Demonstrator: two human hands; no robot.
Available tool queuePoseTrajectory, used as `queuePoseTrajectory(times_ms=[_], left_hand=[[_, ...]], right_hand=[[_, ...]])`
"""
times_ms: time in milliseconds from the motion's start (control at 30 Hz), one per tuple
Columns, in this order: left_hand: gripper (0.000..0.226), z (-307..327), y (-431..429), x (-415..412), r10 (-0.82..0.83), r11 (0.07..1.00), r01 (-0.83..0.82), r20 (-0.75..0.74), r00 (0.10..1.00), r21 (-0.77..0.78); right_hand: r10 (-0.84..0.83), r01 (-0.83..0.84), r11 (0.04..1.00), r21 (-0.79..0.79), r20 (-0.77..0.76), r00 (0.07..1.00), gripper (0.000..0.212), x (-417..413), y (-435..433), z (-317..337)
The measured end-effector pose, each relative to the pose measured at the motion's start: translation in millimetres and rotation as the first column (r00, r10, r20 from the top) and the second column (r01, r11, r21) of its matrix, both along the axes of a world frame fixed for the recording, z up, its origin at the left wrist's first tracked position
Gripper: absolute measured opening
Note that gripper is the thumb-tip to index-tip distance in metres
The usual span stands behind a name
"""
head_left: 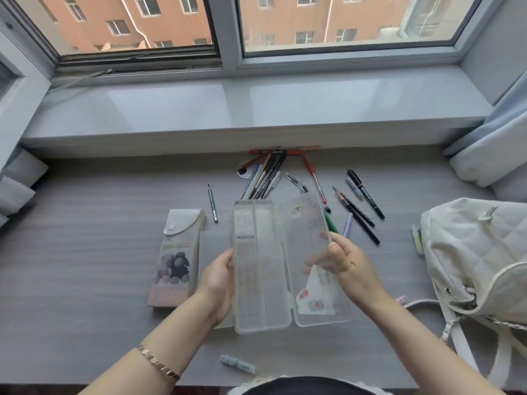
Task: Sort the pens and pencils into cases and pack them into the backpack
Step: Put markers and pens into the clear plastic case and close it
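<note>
One clear case [263, 269], opened; left hand [218, 277], right hand [350, 263] apparently pinch its edges.

My frosted, translucent plastic case [262, 263] above the matt wood-grain table [85, 280]; quilted cream backpack [473, 252], glossy windowsill [256, 104].

Both bare forearms reach forward and converge on the open transparent pencil case [262, 280]. The left hand [218, 276] grips its left edge, thumb on the rim and fingers beneath. The right hand [352, 262] pinches the lid's right edge, thumb on top. A bracelet [158, 362] circles the left wrist.
</note>
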State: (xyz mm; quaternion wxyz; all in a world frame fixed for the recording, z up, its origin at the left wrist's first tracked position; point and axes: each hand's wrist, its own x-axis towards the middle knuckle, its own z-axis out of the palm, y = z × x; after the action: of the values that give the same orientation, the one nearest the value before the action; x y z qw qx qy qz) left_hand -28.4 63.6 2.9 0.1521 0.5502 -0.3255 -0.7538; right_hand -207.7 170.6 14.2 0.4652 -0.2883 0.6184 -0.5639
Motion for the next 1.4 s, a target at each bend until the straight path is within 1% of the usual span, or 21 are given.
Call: queuePoseTrajectory(times_ms=[100, 167, 233, 300, 367, 400, 467, 533, 567, 633, 667, 700, 767, 833, 900, 967, 1067, 1133, 1233, 1333, 1400], left_hand=[[0.052, 8.3, -1.0, -7.8, 0.094, 0.984, -0.056, 0.225, 0.970, -0.168], [0.048, 13.5, -4.7, -6.6, 0.116, 0.945, -0.039, 0.220, 0.969, -0.326], [0.036, 14.2, -13.3, -1.8, 0.046, 0.930, 0.017, 0.164, 0.985, -0.368], [0.032, 12.0, -23.3, 7.5, 0.074, 0.901, 0.022, 0.202, 0.977, -0.433], [0.038, 10.5, -35.7, 16.8, 0.243, 0.860, -0.077, 0.273, 0.931, -0.504], [0.044, 11.0, -40.7, 22.4, 0.340, 0.835, -0.139, 0.299, 0.892, -0.532], [0.047, 13.3, -50.3, 32.5, 0.463, 0.773, -0.205, 0.314, 0.829, -0.600], [0.046, 12.6, -54.5, 41.4, 0.502, 0.725, -0.191, 0.318, 0.804, -0.661], [0.047, 13.2, -54.7, 43.9, 0.527, 0.704, -0.192, 0.321, 0.787, -0.684], [0.050, 14.8, -55.1, 50.1, 0.612, 0.663, -0.248, 0.321, 0.722, -0.706], [0.051, 15.7, -55.6, 52.9, 0.660, 0.646, -0.306, 0.311, 0.684, -0.699], [0.051, 17.8, -56.7, 54.7, 0.702, 0.627, -0.373, 0.290, 0.650, -0.684], [0.051, 20.6, -59.3, 56.0, 0.752, 0.596, -0.484, 0.234, 0.616, -0.641], [0.051, 20.0, -57.3, 55.4, 0.740, 0.612, -0.487, 0.233, 0.631, -0.623], [0.051, 16.8, -51.4, 54.5, 0.698, 0.646, -0.437, 0.253, 0.670, -0.626], [0.051, 12.5, -43.8, 52.2, 0.663, 0.670, -0.416, 0.243, 0.708, -0.615], [0.047, 5.2, -34.4, 47.1, 0.623, 0.696, -0.402, 0.223, 0.750, -0.595], [0.044, 1.0, -28.8, 43.7, 0.585, 0.719, -0.361, 0.236, 0.776, -0.594], [0.046, -4.3, -23.1, 34.9, 0.509, 0.756, -0.284, 0.256, 0.822, -0.590], [0.045, -8.9, -19.5, 20.8, 0.451, 0.780, -0.214, 0.292, 0.843, -0.588], [0.046, -10.4, -15.1, 9.6, 0.393, 0.795, -0.151, 0.309, 0.866, -0.588]], right_hand=[[-0.002, 0.001, 1.000, -0.025, -0.005, 1.000, 0.023, 4.4, -8.1, -1.1], [-0.018, 0.018, 1.000, -0.015, 0.003, 1.000, 0.027, 5.4, -15.4, -1.3], [-0.013, 0.013, 1.000, -0.001, 0.076, 0.997, 0.032, 5.3, -23.2, -2.3], [-0.011, -0.007, 0.997, 0.083, 0.214, 0.977, 0.037, 8.3, -31.7, -8.1], [-0.061, -0.008, 0.969, 0.248, 0.269, 0.961, 0.043, 19.1, -39.3, -17.5], [-0.049, -0.025, 0.946, 0.323, 0.219, 0.974, 0.043, 28.2, -40.8, -24.4], [0.143, -0.146, 0.901, 0.408, 0.036, 0.989, 0.038, 49.3, -42.1, -38.4], [0.348, -0.264, 0.857, 0.442, -0.118, 0.930, 0.031, 69.3, -44.1, -48.9], [0.403, -0.299, 0.838, 0.456, -0.148, 0.903, 0.033, 77.0, -45.4, -50.9], [0.509, -0.369, 0.787, 0.494, -0.184, 0.841, 0.051, 90.7, -45.6, -49.7], [0.583, -0.414, 0.750, 0.516, -0.222, 0.781, 0.058, 96.8, -42.9, -49.4], [0.674, -0.468, 0.701, 0.539, -0.287, 0.681, 0.059, 102.3, -39.5, -49.7], [0.825, -0.570, 0.565, 0.597, -0.406, 0.392, 0.052, 114.3, -29.5, -50.6], [0.867, -0.597, 0.462, 0.657, -0.475, 0.149, 0.049, 126.0, -22.6, -50.3], [0.859, -0.585, 0.409, 0.701, -0.512, -0.013, 0.044, 136.1, -21.5, -50.9], [0.844, -0.572, 0.388, 0.723, -0.528, -0.095, 0.033, 142.2, -23.0, -50.5], [0.844, -0.555, 0.390, 0.735, -0.526, -0.103, 0.030, 136.3, -22.1, -49.6], [0.849, -0.559, 0.403, 0.725, -0.524, -0.068, 0.029, 118.7, -16.5, -47.8], [0.832, -0.487, 0.509, 0.710, -0.551, 0.066, 0.027, 74.5, -0.2, -45.1], [0.761, -0.316, 0.647, 0.694, -0.615, 0.207, 0.020, 17.9, 22.2, -42.0], [0.707, -0.178, 0.706, 0.685, -0.668, 0.234, 0.019, -21.9, 37.8, -38.5]])
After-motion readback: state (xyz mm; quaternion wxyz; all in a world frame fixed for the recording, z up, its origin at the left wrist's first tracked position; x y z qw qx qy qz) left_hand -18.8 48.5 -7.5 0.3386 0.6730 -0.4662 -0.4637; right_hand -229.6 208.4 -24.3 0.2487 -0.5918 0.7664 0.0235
